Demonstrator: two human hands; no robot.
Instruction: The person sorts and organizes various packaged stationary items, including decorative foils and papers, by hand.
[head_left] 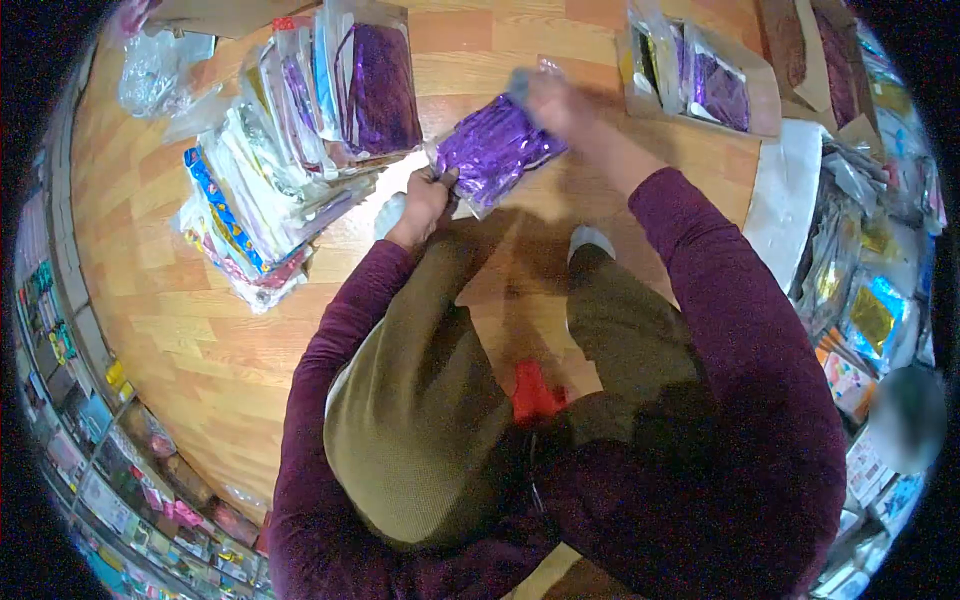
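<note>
A shiny purple packet in clear plastic [497, 150] is held above the wooden floor. My left hand [425, 205] grips its lower left edge, with thumb and fingers closed on it. At the packet's upper right is my right hand [555, 105], blurred by motion. A greyish thing shows beside its fingers, too smeared to name, and I cannot make out how the fingers stand. Left of the packet, a row of plastic-wrapped packets [383, 90] with purple and white contents leans in a stack.
More wrapped packets [245, 190] fan out at the left. A cardboard box [762, 100] with purple packets stands at the upper right. Piled packages [875, 310] line the right side, and stocked shelves [100, 420] curve along the left. My legs and feet are below the packet.
</note>
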